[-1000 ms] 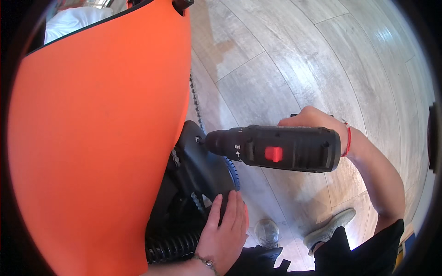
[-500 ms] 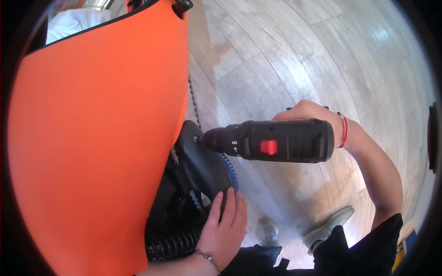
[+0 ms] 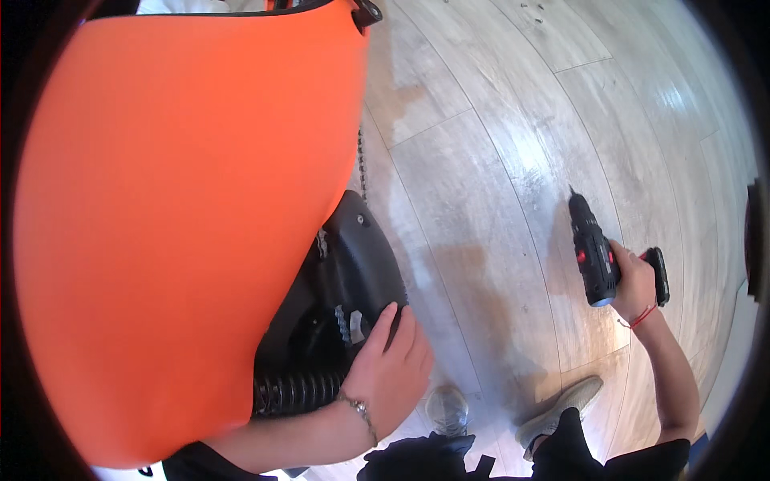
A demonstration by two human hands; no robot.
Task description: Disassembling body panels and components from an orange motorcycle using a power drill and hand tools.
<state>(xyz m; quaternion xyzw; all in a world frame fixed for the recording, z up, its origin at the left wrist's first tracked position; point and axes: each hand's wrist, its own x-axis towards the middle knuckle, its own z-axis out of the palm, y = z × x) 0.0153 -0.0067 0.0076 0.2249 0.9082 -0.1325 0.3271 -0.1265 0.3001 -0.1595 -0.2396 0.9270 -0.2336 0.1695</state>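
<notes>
My right hand [image 3: 636, 284] is wrapped round the handle of a black cordless drill [image 3: 595, 255] with red details. The drill is out to the right above the floor, its thin bit directed away from me and touching nothing. On the left, my left hand [image 3: 393, 373] lies over the lower outer edge of a curved black plastic cover [image 3: 365, 256], its fingers stretched out and somewhat apart; the thumb is hidden. A screw [image 3: 360, 219] sits in the upper part of that cover. Beside it a large smooth orange panel [image 3: 184, 216] hides much of the black mechanism.
A metal chain [image 3: 362, 164] hangs along the orange panel's right edge. Below the cover is a black coil spring [image 3: 298, 393]. Several small pieces [image 3: 539, 18] lie far off on the grey wood-look floor [image 3: 481, 184]. My shoes [image 3: 561, 413] stand at the near side.
The drill has come away from the screw in the cover and swung right, its bit now aimed away from me. My left hand stays at the cover's edge. The view has shifted slightly.
</notes>
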